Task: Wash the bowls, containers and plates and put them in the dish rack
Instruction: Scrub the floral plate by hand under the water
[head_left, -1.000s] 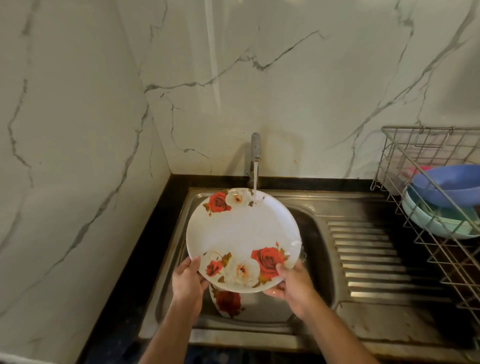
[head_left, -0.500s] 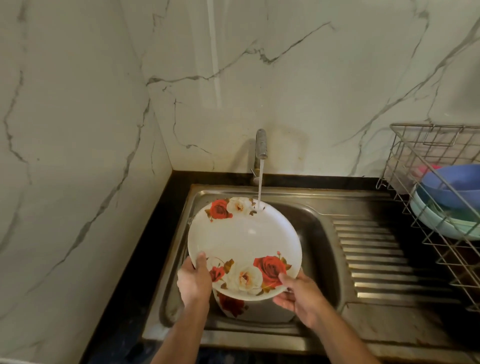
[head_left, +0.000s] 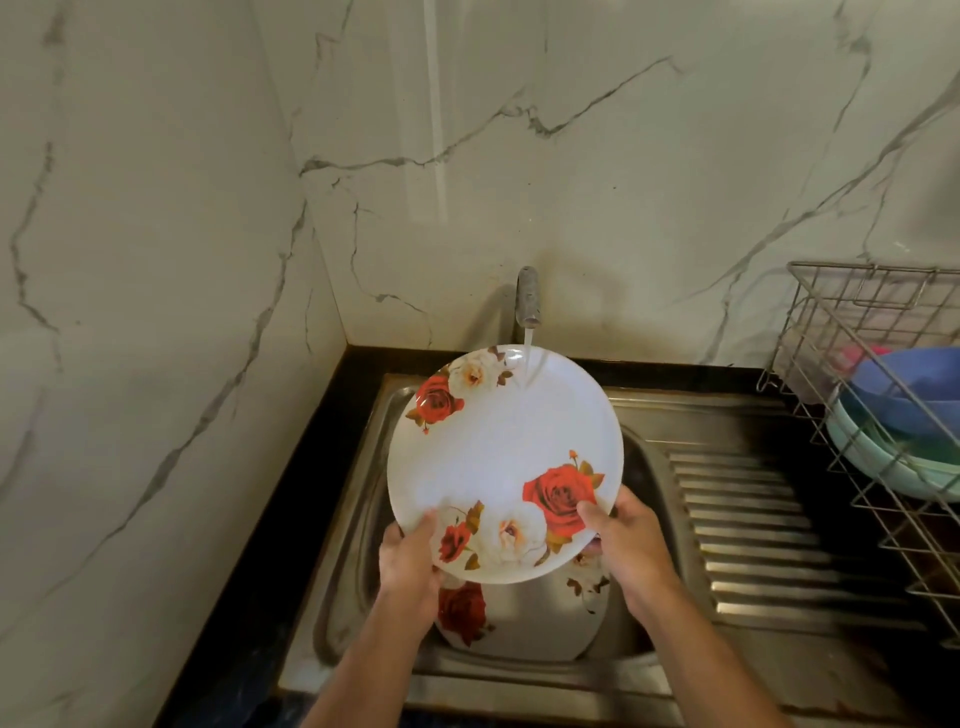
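A white plate with red and cream roses (head_left: 498, 457) is tilted up over the steel sink (head_left: 644, 467). Its top edge sits in the stream from the tap (head_left: 528, 299). My left hand (head_left: 410, 566) grips the plate's lower left rim, thumb on the face. My right hand (head_left: 626, 540) grips the lower right rim, thumb on the red rose. A second rose-patterned plate (head_left: 498, 618) lies in the basin below, partly hidden by the held plate and my hands.
A wire dish rack (head_left: 852, 322) stands at the right on the black counter, holding a blue bowl (head_left: 914, 384) over a pale green one (head_left: 883, 462). The ribbed drainboard (head_left: 753, 525) lies between sink and rack. Marble walls close off the left and back.
Both hands have raised the plate and tipped its face more toward me, so the water now strikes its top rim. The grips stay at the bottom edge.
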